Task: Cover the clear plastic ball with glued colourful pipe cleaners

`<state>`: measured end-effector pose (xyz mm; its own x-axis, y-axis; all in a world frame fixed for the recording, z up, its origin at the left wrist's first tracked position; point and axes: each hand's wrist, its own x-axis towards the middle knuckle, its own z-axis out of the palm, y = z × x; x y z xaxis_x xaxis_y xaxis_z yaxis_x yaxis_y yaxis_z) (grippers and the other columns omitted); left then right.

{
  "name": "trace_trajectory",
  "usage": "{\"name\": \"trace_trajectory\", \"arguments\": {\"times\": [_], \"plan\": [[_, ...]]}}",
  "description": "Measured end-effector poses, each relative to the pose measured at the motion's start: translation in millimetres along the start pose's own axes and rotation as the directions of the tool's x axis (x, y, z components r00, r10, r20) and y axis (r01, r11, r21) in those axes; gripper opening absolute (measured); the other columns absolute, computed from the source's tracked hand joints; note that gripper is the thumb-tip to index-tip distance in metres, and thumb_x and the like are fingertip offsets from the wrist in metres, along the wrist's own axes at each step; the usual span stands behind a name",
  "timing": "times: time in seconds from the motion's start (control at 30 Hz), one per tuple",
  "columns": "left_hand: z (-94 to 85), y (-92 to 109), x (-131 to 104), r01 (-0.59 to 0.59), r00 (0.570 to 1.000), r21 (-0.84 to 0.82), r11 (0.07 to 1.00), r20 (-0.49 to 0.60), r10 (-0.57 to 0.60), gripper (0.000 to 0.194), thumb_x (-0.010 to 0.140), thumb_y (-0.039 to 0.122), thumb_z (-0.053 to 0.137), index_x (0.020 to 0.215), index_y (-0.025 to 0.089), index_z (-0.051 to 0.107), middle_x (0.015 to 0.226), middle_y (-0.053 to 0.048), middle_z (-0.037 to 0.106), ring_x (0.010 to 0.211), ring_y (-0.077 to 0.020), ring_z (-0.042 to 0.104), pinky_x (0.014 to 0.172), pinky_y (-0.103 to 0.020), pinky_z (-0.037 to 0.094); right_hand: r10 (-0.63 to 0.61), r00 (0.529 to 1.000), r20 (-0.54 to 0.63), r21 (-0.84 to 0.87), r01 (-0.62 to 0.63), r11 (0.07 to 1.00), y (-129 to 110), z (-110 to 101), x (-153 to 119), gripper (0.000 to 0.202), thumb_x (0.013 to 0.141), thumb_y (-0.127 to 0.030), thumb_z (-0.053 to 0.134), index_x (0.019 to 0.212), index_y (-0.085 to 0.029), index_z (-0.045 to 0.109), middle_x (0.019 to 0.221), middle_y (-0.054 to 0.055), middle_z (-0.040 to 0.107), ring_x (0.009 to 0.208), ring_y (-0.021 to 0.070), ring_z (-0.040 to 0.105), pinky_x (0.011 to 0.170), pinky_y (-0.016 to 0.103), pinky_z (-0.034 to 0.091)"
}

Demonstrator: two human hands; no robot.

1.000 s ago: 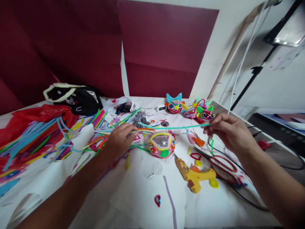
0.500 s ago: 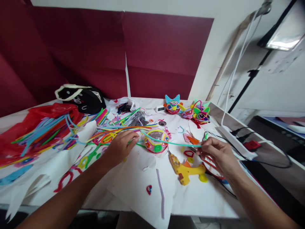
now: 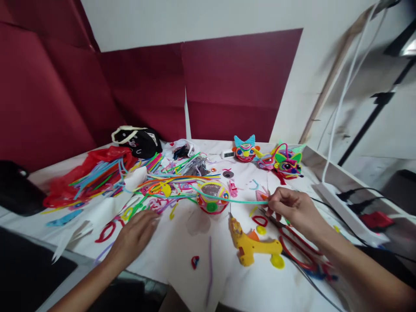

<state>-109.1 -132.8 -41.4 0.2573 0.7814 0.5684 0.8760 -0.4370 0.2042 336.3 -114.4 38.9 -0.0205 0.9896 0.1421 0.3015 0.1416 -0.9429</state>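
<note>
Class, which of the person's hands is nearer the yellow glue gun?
Right. In the picture, the right hand is above and right of the yellow glue gun; the left hand is farther off, leftward.

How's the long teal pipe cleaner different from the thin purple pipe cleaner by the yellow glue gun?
The right hand holds the long teal pipe cleaner; the thin purple pipe cleaner lies loose on white paper. The teal one stretches sideways, while the purple one runs near to far. Both are long and thin.
</note>
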Motion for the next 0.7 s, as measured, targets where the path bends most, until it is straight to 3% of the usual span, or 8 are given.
{"name": "trace_trajectory", "arguments": {"times": [0.17,0.37,0.7], "plan": [[-4.1,12.2,-22.9,0.110,0.993,0.029,0.993,-0.033,-0.109,0.024,0.097,0.038,0.051,0.107,0.025,0.068,0.107,-0.006,0.071,0.102,-0.0214,0.069,0.090,-0.032,0.057,-0.113,0.992,0.055,-0.133,0.119,0.984,3.6,-10.0,17.4,0.015,0.068,-0.033,0.064,0.056,-0.025,0.058,0.058,0.002,0.066,0.051,0.0166,0.055,0.047,0.028,0.040],[0.4,14.7,-26.0,0.163,0.986,0.051,0.985,0.011,-0.164,0.031,0.098,0.041,0.046,0.114,0.023,0.066,0.114,-0.009,0.069,0.109,-0.0229,0.066,0.096,-0.037,0.054,-0.202,0.973,0.113,-0.231,0.223,0.947,-1.6,-27.6,34.1,0.013,0.072,-0.032,0.063,0.061,-0.025,0.060,0.061,0.002,0.066,0.055,0.0179,0.057,0.048,0.028,0.040],[0.0,13.3,-26.8,0.177,0.982,0.062,0.982,0.063,-0.181,0.030,0.100,0.038,0.043,0.114,0.021,0.064,0.114,-0.008,0.067,0.111,-0.0211,0.063,0.098,-0.035,0.051,-0.134,0.968,0.212,-0.159,0.170,0.973,-28.7,-36.7,44.5,0.014,0.072,-0.033,0.061,0.065,-0.020,0.060,0.061,0.001,0.066,0.049,0.0133,0.056,0.046,0.024,0.041]]}}
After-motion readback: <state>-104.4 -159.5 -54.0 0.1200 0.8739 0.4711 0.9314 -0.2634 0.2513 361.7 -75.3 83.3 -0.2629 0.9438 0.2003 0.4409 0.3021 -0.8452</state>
